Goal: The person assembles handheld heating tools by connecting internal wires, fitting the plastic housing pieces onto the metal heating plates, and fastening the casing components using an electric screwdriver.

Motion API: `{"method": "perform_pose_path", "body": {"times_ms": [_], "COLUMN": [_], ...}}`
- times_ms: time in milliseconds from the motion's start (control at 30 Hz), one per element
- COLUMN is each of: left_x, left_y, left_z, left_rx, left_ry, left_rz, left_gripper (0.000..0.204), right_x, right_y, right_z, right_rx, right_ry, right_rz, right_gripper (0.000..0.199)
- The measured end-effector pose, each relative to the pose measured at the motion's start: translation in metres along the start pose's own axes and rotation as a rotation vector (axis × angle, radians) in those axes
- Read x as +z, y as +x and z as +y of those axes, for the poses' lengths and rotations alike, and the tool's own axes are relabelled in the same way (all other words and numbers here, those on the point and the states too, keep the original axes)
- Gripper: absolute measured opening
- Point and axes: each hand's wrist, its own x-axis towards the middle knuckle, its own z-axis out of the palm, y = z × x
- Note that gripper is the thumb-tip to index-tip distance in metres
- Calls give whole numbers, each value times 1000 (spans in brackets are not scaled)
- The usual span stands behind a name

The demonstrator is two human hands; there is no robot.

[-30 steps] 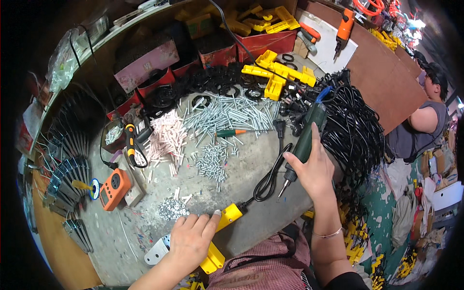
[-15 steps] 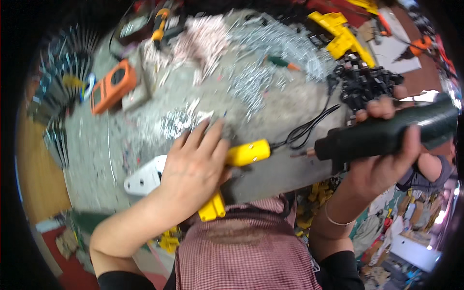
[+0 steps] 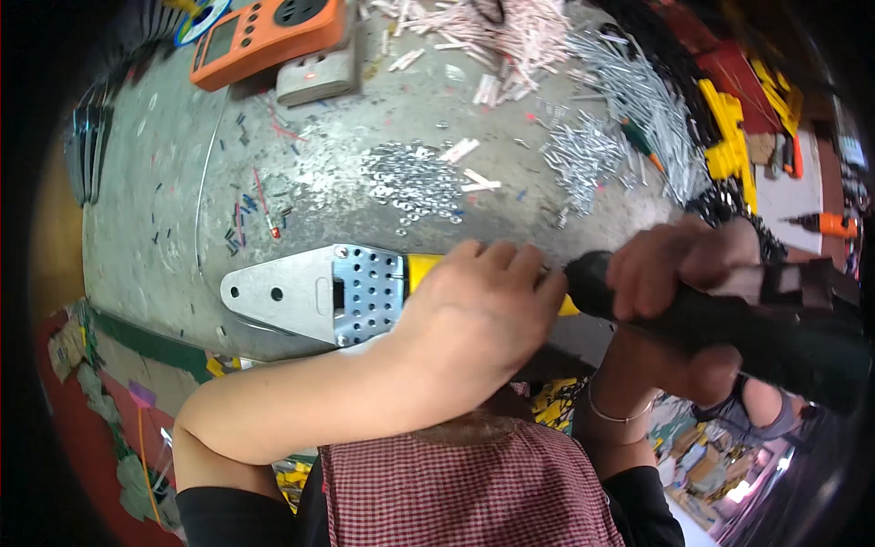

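1. The grey workbench (image 3: 137, 228) spreads under everything, its near edge running just in front of the person.
2. At the bench's upper right stands a red bin (image 3: 729, 77), partly lost in the dim rim. Yellow plastic pieces (image 3: 775, 96) show at its opening; how deep they lie cannot be told. A yellow frame (image 3: 725, 137) sits on the near side of the bin.
3. The dark power tool (image 3: 766, 346) is clamped in the right hand (image 3: 652, 273), fingers over its top and thumb underneath. Its body runs out past the hand to the right, while its nose points at the left hand's fingertips; whether they touch is too blurred to tell.
4. The yellow-bodied piece (image 3: 424, 269) lies at the bench's near edge, under the left hand (image 3: 483, 319), whose fingers are closed over it. Yellow shows on both sides of the grip; a perforated plate (image 3: 374, 283) and a tapered grey plate (image 3: 292, 296) stick out to the left.
5. An orange meter (image 3: 264, 41) rests partly over a pale block (image 3: 314, 80).
6. Pale tubes (image 3: 538, 46) and long screws (image 3: 638, 91) form loose heaps.
7. A green-and-orange screwdriver (image 3: 635, 135) lies among the screws.
8. Short screws (image 3: 583, 164), then tiny silver rings (image 3: 410, 178), lie nearer the hands.
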Motion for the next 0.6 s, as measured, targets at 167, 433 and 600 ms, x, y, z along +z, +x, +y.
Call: {"method": "perform_pose_path", "body": {"times_ms": [167,433,600], "left_x": [-2,-1,4], "left_y": [0,1,1], "left_z": [-2,-1,-1], "left_rx": [-16,-48,5], "left_ry": [-44,-2,-1], "left_rz": [-62,0,36], "left_gripper": [35,31,29], "right_x": [-17,-2,-22], "right_y": [0,0,10], "right_z": [-4,-24,-13], "right_rx": [-155,-122,-143], "right_ry": [139,132,239], "right_rz": [33,62,-280], "right_gripper": [61,55,56]}}
